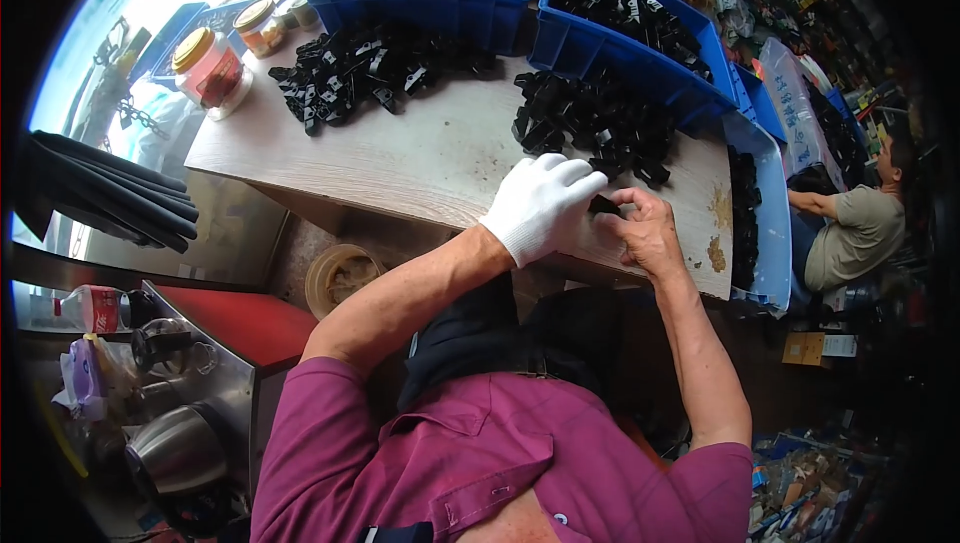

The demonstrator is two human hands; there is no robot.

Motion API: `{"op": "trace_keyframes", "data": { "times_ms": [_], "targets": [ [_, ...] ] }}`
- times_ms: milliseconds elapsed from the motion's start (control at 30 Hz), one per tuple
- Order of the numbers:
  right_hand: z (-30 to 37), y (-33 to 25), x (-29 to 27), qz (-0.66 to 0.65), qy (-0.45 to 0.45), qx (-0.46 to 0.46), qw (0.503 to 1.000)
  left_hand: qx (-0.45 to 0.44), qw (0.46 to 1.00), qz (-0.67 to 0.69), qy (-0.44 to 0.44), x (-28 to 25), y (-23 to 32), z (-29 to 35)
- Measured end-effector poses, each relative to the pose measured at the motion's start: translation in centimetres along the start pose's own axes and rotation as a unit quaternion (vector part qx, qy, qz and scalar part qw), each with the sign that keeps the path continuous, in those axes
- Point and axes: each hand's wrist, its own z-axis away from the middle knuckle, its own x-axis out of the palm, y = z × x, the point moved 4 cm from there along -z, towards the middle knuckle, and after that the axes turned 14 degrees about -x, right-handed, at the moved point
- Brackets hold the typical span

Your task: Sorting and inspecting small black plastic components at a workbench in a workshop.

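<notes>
Near the table's front edge, my left hand, in a white knit glove, meets my bare right hand. Between them shows a small black part, dark and partly covered by the fingers. Both hands are closed on it: the gloved fingers curl round its left side, while my right thumb and forefinger pinch it from the right. Just beyond the hands lies a heap of similar black parts. A second heap of black parts, some with shiny metal bits, spreads farther left on the wood-grain table.
Two blue bins full of black parts stand at the table's back. A lighter blue bin adjoins its right edge. Lidded jars stand back left; a tub sits below. A person works at far right.
</notes>
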Motion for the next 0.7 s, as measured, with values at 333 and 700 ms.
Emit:
{"op": "trace_keyframes", "data": {
  "times_ms": [333,700],
  "targets": [
    [0.3,0.8,-0.8,-0.130,0.055,-0.017,0.990,-0.223,0.883,-0.394,0.125,-8.0,-19.6,-3.2],
    [0.8,4.5,-10.0,-0.195,0.295,0.027,0.935,-0.176,0.969,-0.156,0.074,-5.7,-15.6,-1.7]
  ]
}}
